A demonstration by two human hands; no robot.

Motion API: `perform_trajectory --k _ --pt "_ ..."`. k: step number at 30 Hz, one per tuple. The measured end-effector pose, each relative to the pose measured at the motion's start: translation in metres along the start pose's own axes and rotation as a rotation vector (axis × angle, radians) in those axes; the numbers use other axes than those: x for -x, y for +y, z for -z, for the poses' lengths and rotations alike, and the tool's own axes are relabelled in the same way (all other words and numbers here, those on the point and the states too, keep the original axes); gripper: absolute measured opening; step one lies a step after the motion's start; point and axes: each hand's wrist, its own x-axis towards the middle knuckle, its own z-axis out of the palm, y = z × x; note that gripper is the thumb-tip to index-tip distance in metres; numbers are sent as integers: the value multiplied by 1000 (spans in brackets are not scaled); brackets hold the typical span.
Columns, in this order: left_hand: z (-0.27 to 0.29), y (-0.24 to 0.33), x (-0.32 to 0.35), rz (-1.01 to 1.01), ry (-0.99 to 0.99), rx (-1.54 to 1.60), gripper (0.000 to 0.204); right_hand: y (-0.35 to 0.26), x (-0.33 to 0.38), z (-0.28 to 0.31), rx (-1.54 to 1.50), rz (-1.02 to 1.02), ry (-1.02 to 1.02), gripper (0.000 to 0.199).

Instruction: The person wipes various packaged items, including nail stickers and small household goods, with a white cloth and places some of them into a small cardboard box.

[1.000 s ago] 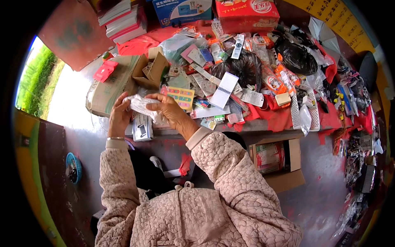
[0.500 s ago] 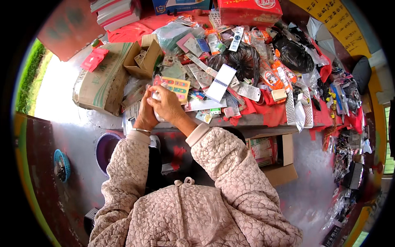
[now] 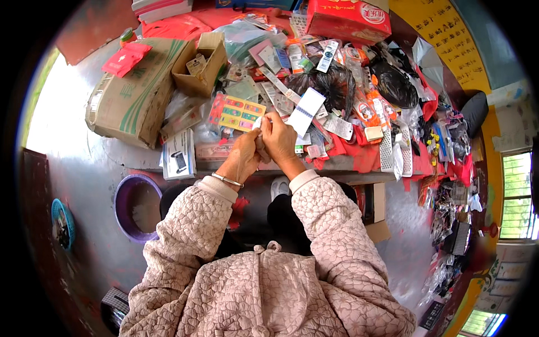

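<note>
My left hand (image 3: 242, 153) and my right hand (image 3: 279, 138) meet above the front edge of the cluttered table. The fingers of both are closed together on something small and whitish, mostly hidden by them, so its kind does not show. Just beyond my fingertips lies a yellow card with colourful oblong pieces (image 3: 241, 113). To the right of my right hand is an open spiral notepad (image 3: 306, 112) with white pages. A white box with a dark device pictured on it (image 3: 179, 154) rests at the table edge, left of my left hand.
A large cardboard carton (image 3: 137, 92) and a smaller open carton (image 3: 199, 70) stand on the table's left. Black plastic bags (image 3: 396, 84) and a red box (image 3: 348, 21) lie among packets farther back. On the floor are a purple basin (image 3: 126, 216) and a blue basket (image 3: 63, 223).
Both hands have moved to the right and stay together, with the whitish thing now less visible between them. The view has shifted too, showing more of the purple basin and the white box.
</note>
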Motion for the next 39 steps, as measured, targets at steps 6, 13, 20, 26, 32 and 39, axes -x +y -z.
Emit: perform_trajectory --k 6,13,20,26,32,39 --pt "7 31 -2 -303 143 -122 15 1 -15 3 -726 -365 -320 42" --pt "-15 39 9 -82 27 -136 25 28 -29 -17 -734 -284 -245 30" --pt "-29 26 -12 -38 -183 -308 36 40 -41 56 -938 -445 -54 38" --pt "-30 28 -7 -121 -113 -425 41 50 -60 94 -939 -529 174 34" --pt "-44 11 -5 15 -188 -103 41 23 -28 18 -956 -395 -243 30" --pt "-35 16 -3 -153 -383 -497 40 50 -51 82 -872 -560 -82 23"
